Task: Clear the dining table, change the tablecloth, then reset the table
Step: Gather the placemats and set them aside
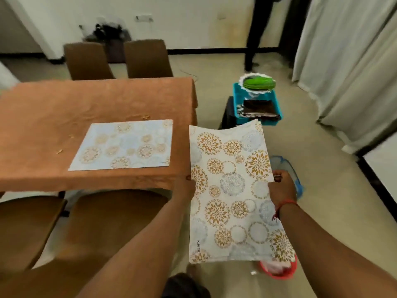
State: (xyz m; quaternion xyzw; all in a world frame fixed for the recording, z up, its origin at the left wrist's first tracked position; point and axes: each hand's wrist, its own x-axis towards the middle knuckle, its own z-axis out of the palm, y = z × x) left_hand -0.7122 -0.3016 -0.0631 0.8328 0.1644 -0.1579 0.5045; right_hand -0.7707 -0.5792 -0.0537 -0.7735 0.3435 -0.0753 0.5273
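Note:
A floral placemat (232, 190), white with gold and blue rosettes, hangs in the air just right of the table's near corner. My right hand (281, 186) pinches its right edge. My left hand (185, 187) reaches under its left edge and is mostly hidden behind it. A second placemat (123, 145) lies flat on the orange-brown tablecloth (53, 117) covering the dining table. A few crumbs dot the cloth.
A teal crate (256, 104) on the floor at right holds a green plate stack and folded dark cloth. Brown chairs (146, 58) stand behind and in front of the table. A blue basket (296, 179) and a red bowl (279, 269) sit on the floor. A standing person's legs (255, 33) are at the back.

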